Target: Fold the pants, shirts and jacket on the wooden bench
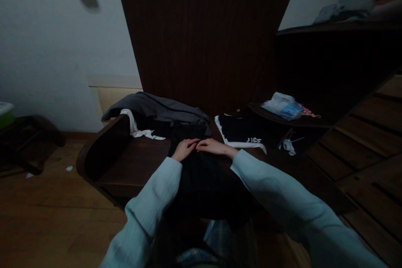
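Where the black cloth garment [205, 180] lies lengthwise before me, its near end runs past the seat's front edge toward my lap. My left hand [186, 149] and right hand [214, 146] rest on its far part, fingers bent and tips close together; whether they pinch the fabric, I cannot tell. Open room: to my left, a bare stretch of the dark brown wooden bench [135, 159], bounded by its curved end panel [92, 148]. To my right, near the wrist, a folded black fabric bundle with white lettering [238, 127] lies on white cloth [251, 145]. Behind left, a dark grey cloth garment [150, 104] is heaped. Beyond: a tall dark wooden panel [201, 42], a pale wall [63, 50], a brown wooden floor [63, 217].
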A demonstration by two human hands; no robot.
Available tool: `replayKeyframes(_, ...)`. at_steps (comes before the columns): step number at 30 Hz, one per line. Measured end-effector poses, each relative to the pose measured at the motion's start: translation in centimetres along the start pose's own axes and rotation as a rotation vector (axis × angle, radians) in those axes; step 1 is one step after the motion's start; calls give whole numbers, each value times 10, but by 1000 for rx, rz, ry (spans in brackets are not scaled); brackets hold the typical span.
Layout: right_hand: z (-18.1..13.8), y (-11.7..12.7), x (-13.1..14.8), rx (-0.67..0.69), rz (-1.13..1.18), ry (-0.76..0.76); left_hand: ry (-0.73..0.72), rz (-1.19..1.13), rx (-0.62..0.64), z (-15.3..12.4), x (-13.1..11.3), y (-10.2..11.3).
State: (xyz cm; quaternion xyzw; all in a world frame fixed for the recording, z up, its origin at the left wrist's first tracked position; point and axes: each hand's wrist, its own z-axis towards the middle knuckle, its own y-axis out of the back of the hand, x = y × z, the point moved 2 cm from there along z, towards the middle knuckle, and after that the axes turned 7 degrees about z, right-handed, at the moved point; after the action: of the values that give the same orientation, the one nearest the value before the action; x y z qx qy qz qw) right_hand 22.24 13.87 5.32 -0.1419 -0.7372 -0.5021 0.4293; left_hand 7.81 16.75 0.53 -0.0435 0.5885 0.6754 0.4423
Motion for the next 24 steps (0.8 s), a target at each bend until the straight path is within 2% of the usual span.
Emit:
replayKeyframes(4,-50,10,-14,80,-93,-108,26,78,15,0,1,-1)
replayKeyframes(8,-103,-4,-25,130,-262,-164,61,-4,10,0,1,-1)
replayKeyframes(11,-136,-20,-29,-26,-355,-197,70,-63,-24,1,1,1)
replayKeyframes(16,-169,-32,-28,-213,-338,-138,63,-126,-27,0,-1,3)
replayKeyframes(21,-184,-36,-15,-592,-489,-281,65,-159,-41,-1,-2,6)
replayKeyframes(22,-185,-43,-12,-620,-506,-288,67,-168,-43,-1,-2,6)
replayKeyframes(24,-183,-62,-10,-555,-500,-253,74,-189,-42,0,-2,7)
